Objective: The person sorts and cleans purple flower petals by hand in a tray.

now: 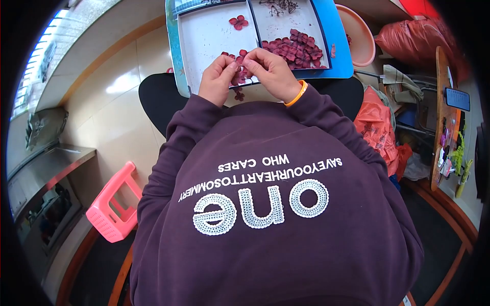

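Observation:
My left hand [218, 79] and my right hand [273, 74] meet over the near edge of a white tray [204, 38], fingertips pinched close together. Between them is a cluster of dark red fabric flowers [240, 76], with some petals hanging below my fingers. The fingertips of both hands press on this cluster; the exact spot they grip is too small to make out. One loose red flower [238, 22] lies farther back in the tray. Right of the divider sits a pile of dark red flowers [298, 49], and dark stems [278, 6] lie behind it.
The tray rests on a blue board [340, 51] above my lap. A pink basin [357, 35] stands to the right, near red plastic bags [375, 125]. At the lower left is a pink stool [115, 204]. A wooden shelf [440, 117] with a phone [457, 99] is far right.

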A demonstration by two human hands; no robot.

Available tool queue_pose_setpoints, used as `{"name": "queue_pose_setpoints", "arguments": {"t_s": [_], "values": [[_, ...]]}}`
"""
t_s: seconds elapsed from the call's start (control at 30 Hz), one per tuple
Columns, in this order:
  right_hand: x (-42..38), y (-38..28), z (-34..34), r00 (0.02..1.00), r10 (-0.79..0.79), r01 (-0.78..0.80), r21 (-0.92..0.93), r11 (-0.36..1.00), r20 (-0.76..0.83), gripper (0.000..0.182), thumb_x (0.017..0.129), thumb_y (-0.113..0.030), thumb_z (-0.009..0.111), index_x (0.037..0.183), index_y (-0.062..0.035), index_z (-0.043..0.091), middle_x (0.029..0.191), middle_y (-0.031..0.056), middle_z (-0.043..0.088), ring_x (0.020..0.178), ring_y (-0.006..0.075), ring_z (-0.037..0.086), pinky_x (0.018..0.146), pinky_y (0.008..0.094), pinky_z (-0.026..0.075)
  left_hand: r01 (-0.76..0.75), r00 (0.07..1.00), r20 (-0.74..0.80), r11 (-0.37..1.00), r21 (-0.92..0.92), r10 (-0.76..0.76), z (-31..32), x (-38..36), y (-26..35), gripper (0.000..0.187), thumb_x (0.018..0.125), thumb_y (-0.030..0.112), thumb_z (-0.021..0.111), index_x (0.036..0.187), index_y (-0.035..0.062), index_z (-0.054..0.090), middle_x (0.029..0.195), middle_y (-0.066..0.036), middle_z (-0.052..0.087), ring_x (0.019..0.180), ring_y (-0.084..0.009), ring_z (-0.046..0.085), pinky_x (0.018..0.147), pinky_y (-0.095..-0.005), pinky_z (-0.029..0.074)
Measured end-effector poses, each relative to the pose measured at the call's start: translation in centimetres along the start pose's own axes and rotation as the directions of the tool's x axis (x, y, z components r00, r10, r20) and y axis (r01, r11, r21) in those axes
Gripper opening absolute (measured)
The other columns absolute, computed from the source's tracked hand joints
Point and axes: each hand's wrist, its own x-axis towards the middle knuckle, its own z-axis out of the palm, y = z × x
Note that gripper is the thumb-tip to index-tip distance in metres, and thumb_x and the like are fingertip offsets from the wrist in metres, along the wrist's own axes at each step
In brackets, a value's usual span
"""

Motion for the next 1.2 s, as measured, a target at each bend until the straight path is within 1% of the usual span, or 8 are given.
{"name": "queue_pose_setpoints", "arguments": {"t_s": [0.13, 0.33, 0.5, 0.67, 0.83, 1.0, 1.13, 1.2], "values": [[-0.9, -0.1, 0.2, 0.993, 0.119, -0.118, 0.057, 0.991, -0.016, 0.004, 0.082, -0.004, 0.059, 0.085, -0.0026, 0.06, 0.072, -0.0005, 0.055, 0.061, 0.0059, 0.046, 0.056, 0.0156, 0.038, -0.097, 0.99, -0.072, 0.945, 0.312, 0.125, 0.4, -1.4, -1.8, 0.007, 0.088, 0.008, 0.047, 0.085, 0.0045, 0.052, 0.07, -0.003, 0.053, 0.061, -0.0099, 0.046, 0.057, -0.0201, 0.039], [-1.8, -0.4, 0.5, 0.984, 0.178, -0.177, 0.047, 0.983, -0.02, 0.003, 0.078, -0.003, 0.06, 0.08, -0.0024, 0.062, 0.068, -0.0009, 0.055, 0.058, 0.0051, 0.043, 0.054, 0.0145, 0.036, -0.022, 0.991, -0.113, 0.928, 0.371, 0.069, 0.9, -2.8, -1.7, 0.007, 0.088, 0.008, 0.047, 0.085, 0.0046, 0.051, 0.07, -0.002, 0.052, 0.06, -0.0099, 0.045, 0.057, -0.0212, 0.039], [-2.6, -0.2, 0.6, 0.992, 0.117, -0.114, 0.062, 0.992, -0.046, 0.004, 0.073, -0.004, 0.057, 0.071, -0.0043, 0.06, 0.055, -0.0014, 0.049, 0.046, 0.0067, 0.039, 0.042, 0.0185, 0.034, 0.0, 0.997, -0.069, 0.953, 0.302, 0.022, 1.1, -3.3, -2.0, 0.007, 0.09, 0.008, 0.047, 0.087, 0.0033, 0.051, 0.074, -0.002, 0.051, 0.066, -0.0093, 0.045, 0.062, -0.0204, 0.04], [-4.3, 0.5, 0.3, 0.982, 0.175, -0.172, 0.046, 0.984, -0.072, 0.003, 0.071, -0.004, 0.056, 0.071, -0.0043, 0.06, 0.055, -0.0018, 0.048, 0.047, 0.0067, 0.038, 0.043, 0.0182, 0.035, -0.096, 0.993, -0.028, 0.908, 0.407, 0.117, 2.2, -3.8, -2.5, 0.006, 0.088, 0.009, 0.048, 0.086, 0.0043, 0.052, 0.073, -0.001, 0.05, 0.065, -0.0096, 0.044, 0.063, -0.0209, 0.039], [-5.3, 0.9, 0.0, 0.977, 0.202, -0.203, -0.013, 0.979, -0.065, 0.003, 0.07, -0.004, 0.056, 0.069, -0.0041, 0.059, 0.055, -0.002, 0.046, 0.048, 0.0066, 0.038, 0.044, 0.0181, 0.035, -0.115, 0.99, -0.014, 0.858, 0.501, 0.141, 3.0, -4.3, -2.6, 0.005, 0.083, 0.007, 0.051, 0.079, 0.0048, 0.05, 0.067, -0.002, 0.05, 0.058, -0.0103, 0.044, 0.054, -0.0224, 0.039], [-5.4, 0.9, -0.3, 0.953, 0.304, -0.302, 0.128, 0.945, 0.006, 0.003, 0.069, -0.003, 0.056, 0.068, -0.004, 0.059, 0.056, -0.0016, 0.047, 0.05, 0.0064, 0.039, 0.045, 0.0184, 0.035, -0.163, 0.983, 0.028, 0.797, 0.582, 0.18, 1.8, -3.6, -3.6, 0.008, 0.08, 0.011, 0.055, 0.076, 0.0043, 0.052, 0.067, -0.003, 0.051, 0.057, -0.0125, 0.046, 0.054, -0.0248, 0.04], [-5.6, 2.4, -0.8, 0.942, 0.334, -0.331, 0.131, 0.934, -0.002, 0.004, 0.072, -0.002, 0.059, 0.072, -0.005, 0.061, 0.058, -0.0052, 0.045, 0.052, 0.0025, 0.031, 0.046, 0.0142, 0.026, -0.127, 0.992, 0.078, 0.673, 0.729, 0.103, -1.1, -0.3, -4.6, 0.011, 0.078, 0.014, 0.057, 0.074, 0.0043, 0.054, 0.067, -0.005, 0.052, 0.058, -0.017, 0.049, 0.056, -0.0277, 0.042], [-5.6, 2.6, -1.0, 0.94, 0.34, -0.335, 0.127, 0.934, -0.019, 0.004, 0.072, -0.002, 0.058, 0.072, -0.0051, 0.061, 0.058, -0.0054, 0.044, 0.052, 0.0024, 0.031, 0.046, 0.0141, 0.026, -0.071, 0.993, 0.01, 0.524, 0.849, 0.119, -2.3, 1.7, -5.1, 0.011, 0.078, 0.015, 0.056, 0.077, 0.0045, 0.057, 0.068, -0.007, 0.055, 0.061, -0.0217, 0.052, 0.059, -0.0302, 0.043]]}}
